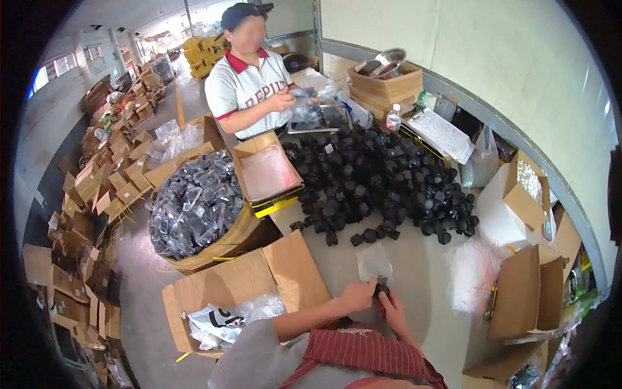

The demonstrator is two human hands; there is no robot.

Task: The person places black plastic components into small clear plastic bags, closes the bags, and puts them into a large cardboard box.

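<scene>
My left hand (358, 297) and my right hand (393, 311) meet close to the near edge of the table. Between their fingers is a small black plastic part (382, 289), held by both hands and partly covered by them. Just beyond them a small clear plastic bag (374, 260) lies flat on the grey tabletop (337, 256). Farther off spreads a large heap of black round-capped parts (363, 175), with a few loose ones along its near side.
Across the table a co-worker (253, 84) handles a clear bag. To the left are a carton of bagged black parts (197, 204) and an open carton (220, 285). At right lie a stack of clear bags (473, 275), an open box (528, 292) and a carton of white pieces (528, 188).
</scene>
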